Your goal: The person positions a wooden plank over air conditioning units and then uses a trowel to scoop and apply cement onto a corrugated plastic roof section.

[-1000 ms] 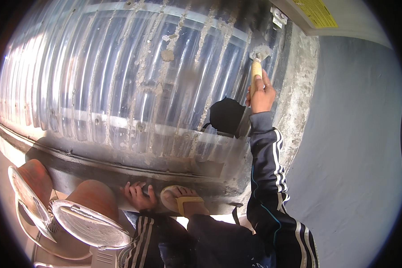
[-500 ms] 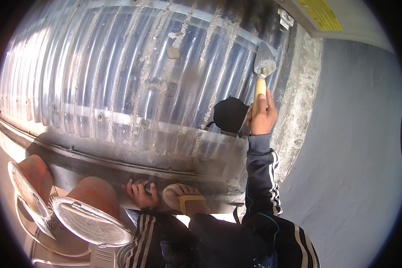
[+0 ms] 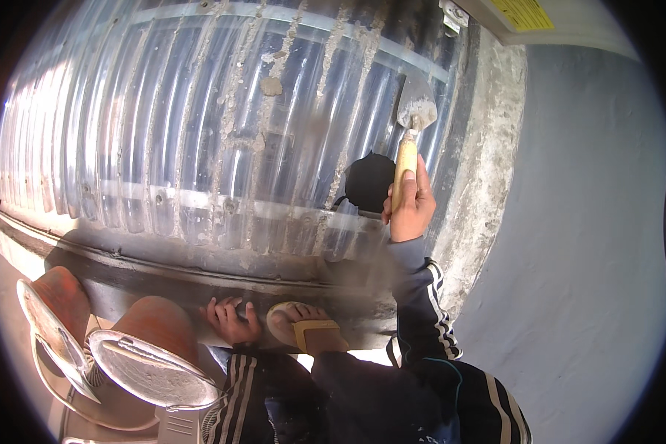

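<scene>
A translucent corrugated sheet (image 3: 192,148) spreads before me, a grey wall (image 3: 592,207) to its right, two reddish buckets (image 3: 154,324) beyond its lower left edge. Over the sheet's right part is a yellow-handled trowel (image 3: 408,138), the right hand (image 3: 413,211) wrapped round its handle. Below the sheet, the left hand (image 3: 233,324) is half-curled; whether it holds anything I can't tell.

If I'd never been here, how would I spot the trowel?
Find the ridged clear sheet, then the dark hole near its lower right. Just beside it, the right hand grips the trowel, whose yellow handle and grey blade set it apart from the sheet behind.
</scene>
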The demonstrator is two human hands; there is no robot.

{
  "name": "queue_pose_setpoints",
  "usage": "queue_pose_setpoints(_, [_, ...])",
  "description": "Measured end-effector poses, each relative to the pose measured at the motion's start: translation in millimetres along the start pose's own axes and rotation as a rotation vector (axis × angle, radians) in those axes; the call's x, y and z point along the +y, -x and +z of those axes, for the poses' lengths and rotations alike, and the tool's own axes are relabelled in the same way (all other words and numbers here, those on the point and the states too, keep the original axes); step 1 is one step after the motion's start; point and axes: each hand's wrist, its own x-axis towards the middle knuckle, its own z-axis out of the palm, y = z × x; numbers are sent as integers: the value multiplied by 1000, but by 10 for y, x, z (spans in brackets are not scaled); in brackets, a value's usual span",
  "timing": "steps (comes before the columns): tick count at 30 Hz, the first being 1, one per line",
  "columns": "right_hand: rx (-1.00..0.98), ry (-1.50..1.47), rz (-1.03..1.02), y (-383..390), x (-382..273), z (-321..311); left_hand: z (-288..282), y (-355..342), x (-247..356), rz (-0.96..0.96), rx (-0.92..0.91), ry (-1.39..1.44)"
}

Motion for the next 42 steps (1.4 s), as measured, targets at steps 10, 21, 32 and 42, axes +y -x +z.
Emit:
queue_pose_setpoints(10, [-179,-224,144,211,142,5,-24,-8,14,6,7,24])
queue_pose_setpoints(21, [165,12,120,277,227,-485,-25,-16,16,-3,9,9])
queue_pose_setpoints(32, [-19,-358,215,-10,182,-529,5,-8,6,9,12,17])
queue_pose_setpoints(42, [64,35,57,-266,178,-608,7,0,2,21,25,29])
